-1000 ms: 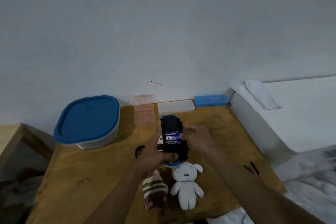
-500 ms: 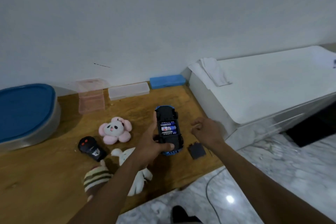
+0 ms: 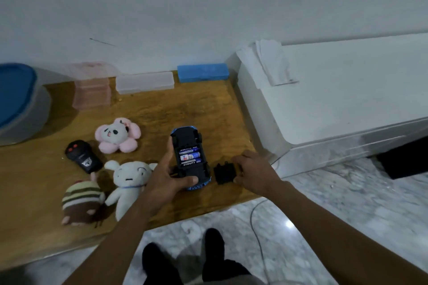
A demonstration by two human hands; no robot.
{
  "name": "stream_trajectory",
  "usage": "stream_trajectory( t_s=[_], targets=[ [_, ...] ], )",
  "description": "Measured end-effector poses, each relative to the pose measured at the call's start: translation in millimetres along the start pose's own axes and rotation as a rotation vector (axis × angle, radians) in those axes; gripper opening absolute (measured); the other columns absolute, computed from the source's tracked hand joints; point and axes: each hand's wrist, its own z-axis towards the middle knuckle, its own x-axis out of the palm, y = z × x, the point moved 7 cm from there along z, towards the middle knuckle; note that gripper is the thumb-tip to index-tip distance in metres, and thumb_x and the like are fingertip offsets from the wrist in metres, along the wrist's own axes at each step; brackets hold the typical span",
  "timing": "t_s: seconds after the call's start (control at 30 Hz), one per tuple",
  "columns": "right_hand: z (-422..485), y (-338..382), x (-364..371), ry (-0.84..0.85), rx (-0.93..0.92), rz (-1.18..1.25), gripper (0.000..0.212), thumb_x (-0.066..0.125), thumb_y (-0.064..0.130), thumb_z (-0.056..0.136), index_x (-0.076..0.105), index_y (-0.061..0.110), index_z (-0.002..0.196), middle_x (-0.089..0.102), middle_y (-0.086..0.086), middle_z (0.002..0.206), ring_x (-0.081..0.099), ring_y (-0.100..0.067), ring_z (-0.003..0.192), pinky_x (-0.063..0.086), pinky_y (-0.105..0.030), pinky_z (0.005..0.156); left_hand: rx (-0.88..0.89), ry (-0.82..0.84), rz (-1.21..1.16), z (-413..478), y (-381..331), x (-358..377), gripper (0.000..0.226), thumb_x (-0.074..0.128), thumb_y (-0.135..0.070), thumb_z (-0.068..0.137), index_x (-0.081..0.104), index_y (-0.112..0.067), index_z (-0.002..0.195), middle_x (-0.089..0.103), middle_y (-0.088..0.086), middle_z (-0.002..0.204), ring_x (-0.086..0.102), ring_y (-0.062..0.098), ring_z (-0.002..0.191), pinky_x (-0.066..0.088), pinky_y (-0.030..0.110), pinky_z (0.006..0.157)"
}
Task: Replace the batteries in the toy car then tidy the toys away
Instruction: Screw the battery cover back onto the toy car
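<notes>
Near the front edge of the bench (image 3: 208, 109), toward its right corner, the toy car (image 3: 190, 157) lies upside down, its long axis running from you to the wall. Your left hand (image 3: 166, 179) grips its near end, thumb across the underside. The batteries (image 3: 190, 157) sit across the open bay. Just right of the car lies the black cover (image 3: 224, 172); your right hand (image 3: 254, 172), the nearer one, closes its fingers on it. The cover should probably go leftward onto the bay.

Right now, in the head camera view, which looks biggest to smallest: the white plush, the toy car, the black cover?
1. white plush
2. toy car, looking only a little smaller, partly hidden
3. black cover, clearly smallest
</notes>
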Motion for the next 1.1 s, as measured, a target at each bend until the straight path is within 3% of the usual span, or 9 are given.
stream_trajectory(
  t_s=[0.1, 0.2, 0.43, 0.57, 0.67, 0.73, 0.97, 1.1],
  targets=[
    [6.4, -0.5, 3.3, 0.036, -0.065, -0.05, 0.061, 0.072, 0.033, 0.078, 0.05, 0.024, 0.134, 0.046, -0.004, 0.125, 0.046, -0.025, 0.116, 0.045, -0.035, 0.092, -0.029, -0.034, -0.011, -7.5, 8.5, 0.7, 0.116, 0.079, 0.003, 0.073, 0.008, -0.05, 0.148, 0.06, -0.026, 0.123, 0.063, -0.003, 0.108, 0.056, 0.017, 0.076],
    [10.8, -1.6, 4.2, 0.069, -0.103, -0.088, 0.064, 0.071, 0.038, 0.077, 0.049, 0.026, 0.136, 0.044, -0.003, 0.128, 0.044, -0.025, 0.119, 0.043, -0.035, 0.096, -0.036, -0.067, -0.017, -13.5, 11.7, -0.7, 0.117, 0.08, 0.002, 0.071, 0.009, -0.05, 0.149, 0.059, -0.024, 0.127, 0.061, 0.003, 0.114, 0.056, 0.026, 0.084],
    [14.4, -2.3, 3.9, 0.091, -0.177, -0.114, 0.065, 0.07, 0.043, 0.078, 0.049, 0.024, 0.136, 0.044, -0.002, 0.129, 0.043, -0.024, 0.121, 0.043, -0.037, 0.099, -0.061, -0.074, -0.071, -18.3, 11.4, 7.3, 0.114, 0.075, 0.01, 0.074, 0.01, -0.045, 0.151, 0.064, -0.032, 0.114, 0.063, 0.005, 0.111, 0.055, 0.039, 0.091],
    [13.2, -2.0, 6.6, 0.077, -0.216, -0.18, 0.064, 0.066, 0.047, 0.08, 0.049, 0.023, 0.137, 0.042, -0.002, 0.13, 0.042, -0.024, 0.121, 0.042, -0.039, 0.1, -0.063, -0.058, -0.078, -17.1, 13.5, 14.1, 0.113, 0.073, 0.011, 0.076, 0.007, -0.043, 0.151, 0.067, -0.032, 0.109, 0.065, -0.003, 0.104, 0.058, 0.025, 0.077],
    [11.1, -0.4, 6.8, 0.053, -0.223, -0.235, 0.06, 0.062, 0.048, 0.082, 0.049, 0.024, 0.136, 0.044, -0.002, 0.13, 0.043, -0.023, 0.122, 0.039, -0.038, 0.102, -0.051, -0.068, -0.062, -17.7, 12.8, 17.4, 0.114, 0.076, 0.008, 0.075, 0.008, -0.043, 0.152, 0.066, -0.023, 0.118, 0.064, 0.001, 0.107, 0.056, 0.02, 0.076],
    [10.5, 1.3, 5.3, 0.04, -0.215, -0.242, 0.057, 0.062, 0.047, 0.083, 0.05, 0.024, 0.133, 0.049, -0.002, 0.127, 0.046, -0.023, 0.119, 0.038, -0.037, 0.099, -0.047, -0.073, -0.066, -17.8, 12.9, 18.5, 0.114, 0.076, 0.009, 0.074, 0.009, -0.043, 0.152, 0.065, -0.015, 0.123, 0.064, 0.004, 0.109, 0.056, 0.021, 0.077],
    [10.9, -2.2, 1.8, 0.023, -0.092, -0.03, 0.038, 0.071, 0.034, 0.08, 0.064, 0.019, 0.114, 0.065, -0.003, 0.104, 0.06, -0.021, 0.098, 0.051, -0.032, 0.079, -0.066, -0.083, -0.08, -20.0, 14.5, 16.2, 0.116, 0.076, 0.01, 0.073, 0.009, -0.044, 0.151, 0.065, -0.013, 0.123, 0.064, 0.008, 0.111, 0.057, 0.025, 0.081],
    [13.1, -6.5, -3.0, -0.004, -0.009, 0.1, 0.028, 0.07, 0.026, 0.083, 0.068, 0.02, 0.11, 0.069, -0.001, 0.099, 0.062, -0.018, 0.093, 0.053, -0.033, 0.08, -0.064, -0.081, -0.076, -21.7, 14.2, 15.0, 0.115, 0.076, 0.01, 0.074, 0.009, -0.044, 0.151, 0.066, -0.02, 0.118, 0.065, 0.003, 0.108, 0.057, 0.024, 0.081]
  ],
)
